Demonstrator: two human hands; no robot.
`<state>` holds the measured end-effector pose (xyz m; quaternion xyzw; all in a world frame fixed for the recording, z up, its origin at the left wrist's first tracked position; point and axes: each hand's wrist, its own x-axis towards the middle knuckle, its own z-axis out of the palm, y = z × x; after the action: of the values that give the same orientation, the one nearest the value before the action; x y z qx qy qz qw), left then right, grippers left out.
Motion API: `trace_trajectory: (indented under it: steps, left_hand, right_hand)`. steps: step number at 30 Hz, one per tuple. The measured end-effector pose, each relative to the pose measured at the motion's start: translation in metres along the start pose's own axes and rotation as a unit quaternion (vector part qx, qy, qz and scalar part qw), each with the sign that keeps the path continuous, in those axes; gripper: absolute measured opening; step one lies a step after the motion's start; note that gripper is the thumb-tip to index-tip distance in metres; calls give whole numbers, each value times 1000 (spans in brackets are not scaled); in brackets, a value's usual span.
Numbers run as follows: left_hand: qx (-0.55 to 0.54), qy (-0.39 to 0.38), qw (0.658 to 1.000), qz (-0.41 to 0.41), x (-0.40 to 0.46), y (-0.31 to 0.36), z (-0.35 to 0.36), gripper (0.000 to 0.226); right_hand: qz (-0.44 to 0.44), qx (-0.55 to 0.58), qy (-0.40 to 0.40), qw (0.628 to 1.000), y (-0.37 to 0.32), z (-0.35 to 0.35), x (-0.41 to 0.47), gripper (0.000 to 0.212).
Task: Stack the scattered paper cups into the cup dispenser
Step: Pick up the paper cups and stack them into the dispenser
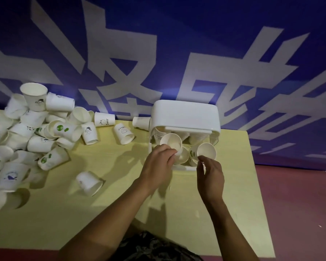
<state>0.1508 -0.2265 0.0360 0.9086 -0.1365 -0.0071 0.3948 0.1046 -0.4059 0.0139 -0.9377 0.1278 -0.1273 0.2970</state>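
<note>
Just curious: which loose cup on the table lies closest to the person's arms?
The cup lying alone on its side, just left of the left forearm. The other loose cups sit farther back or in the big pile at the table's left end.

Pale yellow table (120, 204) set against a blue wall with white lettering. Heaped at the left end: a pile of paper cups (26, 134), most tipped on their sides. Lone cup (89, 182) lying apart, nearer the front edge. White cup dispenser (185, 114) standing at the far right.
</note>
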Motion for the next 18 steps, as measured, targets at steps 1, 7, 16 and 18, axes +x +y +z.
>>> trace_trajectory:
  steps: [1, 7, 16, 18]
  left_hand:
    - [8, -13, 1000, 5, 5, 3, 7, 23]
    - [116, -127, 985, -26, 30, 9, 44, 25]
    - [222, -228, 946, -66, 39, -10, 67, 34]
    - [224, -228, 945, -64, 38, -16, 68, 34]
  right_hand:
    - [-2, -11, -10, 1000, 6, -3, 5, 21]
    - [-16, -83, -122, 989, 36, -2, 31, 18]
    - [-53, -137, -189, 971, 58, 21, 39, 30]
    - [-45, -141, -195, 970, 60, 23, 40, 31]
